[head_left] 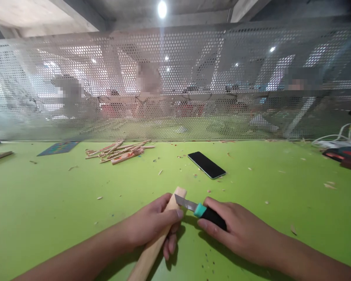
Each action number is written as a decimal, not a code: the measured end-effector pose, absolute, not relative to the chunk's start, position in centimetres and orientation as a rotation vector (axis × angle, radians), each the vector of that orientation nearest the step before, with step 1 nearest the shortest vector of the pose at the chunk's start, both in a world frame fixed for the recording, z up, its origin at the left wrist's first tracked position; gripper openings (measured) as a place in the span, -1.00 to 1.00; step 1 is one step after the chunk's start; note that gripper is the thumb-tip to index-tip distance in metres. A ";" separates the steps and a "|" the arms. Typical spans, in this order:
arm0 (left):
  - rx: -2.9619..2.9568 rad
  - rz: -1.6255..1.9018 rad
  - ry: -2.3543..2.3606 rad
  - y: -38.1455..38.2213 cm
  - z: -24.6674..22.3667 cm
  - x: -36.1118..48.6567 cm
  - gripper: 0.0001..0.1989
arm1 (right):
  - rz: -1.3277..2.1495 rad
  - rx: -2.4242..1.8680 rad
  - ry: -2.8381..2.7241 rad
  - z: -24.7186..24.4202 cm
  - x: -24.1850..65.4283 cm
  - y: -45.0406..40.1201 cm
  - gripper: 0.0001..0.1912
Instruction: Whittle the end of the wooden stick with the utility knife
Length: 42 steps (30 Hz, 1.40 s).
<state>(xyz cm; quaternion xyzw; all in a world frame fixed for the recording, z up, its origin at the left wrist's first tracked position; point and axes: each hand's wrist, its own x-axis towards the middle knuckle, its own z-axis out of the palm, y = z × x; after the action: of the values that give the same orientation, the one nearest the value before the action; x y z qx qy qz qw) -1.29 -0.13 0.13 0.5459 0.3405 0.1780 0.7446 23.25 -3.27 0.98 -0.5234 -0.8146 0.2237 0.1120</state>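
My left hand (156,220) is closed around a pale wooden stick (152,251), its thumb lying across the wood near the upper end. The stick slants from the bottom edge up towards the middle. In my right hand (234,228) is a carving knife (215,217) with a black and teal handle. Its blade points left, and the tip lies at the stick's upper end, just beyond my left thumb. Whether the edge bites into the wood I cannot tell.
A black phone (207,165) lies beyond my hands on the green table (61,203). Wood strips (123,150) are piled at the back left, near a flat card (58,148). Shavings are scattered about. A perforated screen (175,117) borders the back; white cables (336,138) lie far right.
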 end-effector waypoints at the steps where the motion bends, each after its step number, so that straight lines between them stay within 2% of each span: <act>1: 1.219 0.355 0.759 -0.1 0.3 -1.3 -0.69 | 0.655 -1.531 -2.402 0.9 23.3 -3.3 -0.53; 5: 1.318 0.253 0.732 -0.2 0.8 -1.4 -0.61 | 0.673 -1.427 -2.475 0.8 23.5 -3.3 -0.55; 9: 1.359 0.249 0.740 -0.5 0.9 -1.2 -0.65 | 0.663 -1.331 -2.528 0.7 23.6 -3.4 -0.54; 22: 1.366 0.361 0.961 -1.1 0.7 -0.4 -0.55 | 0.543 -1.445 -2.484 0.1 23.0 -3.9 -0.56; 25: 1.340 0.376 1.039 -1.4 0.8 0.0 -0.52 | 0.631 -1.511 -2.352 0.2 22.9 -3.5 -0.51; 28: 1.371 0.323 1.051 -1.6 1.1 0.0 -0.55 | 0.721 -1.603 -2.152 0.5 23.4 -2.6 -0.47; 31: 1.379 0.334 1.017 -1.6 1.0 -0.3 -0.56 | 0.664 -1.666 -2.103 0.6 23.9 -1.8 -0.48; 38: 1.278 0.398 0.878 -0.6 -0.5 -0.5 -0.70 | 0.536 -1.607 -2.331 -0.3 23.8 -2.3 -0.50; 42: 1.302 0.384 0.837 -0.4 -0.8 -0.7 -0.66 | 0.504 -1.508 -2.478 -0.2 23.8 -2.6 -0.52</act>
<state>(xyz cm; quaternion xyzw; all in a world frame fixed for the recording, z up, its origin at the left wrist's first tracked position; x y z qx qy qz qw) -0.72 -0.42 -0.80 0.5841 0.3754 0.1725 0.6987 23.80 -2.64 -0.20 -0.5097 -0.8375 0.1703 0.0986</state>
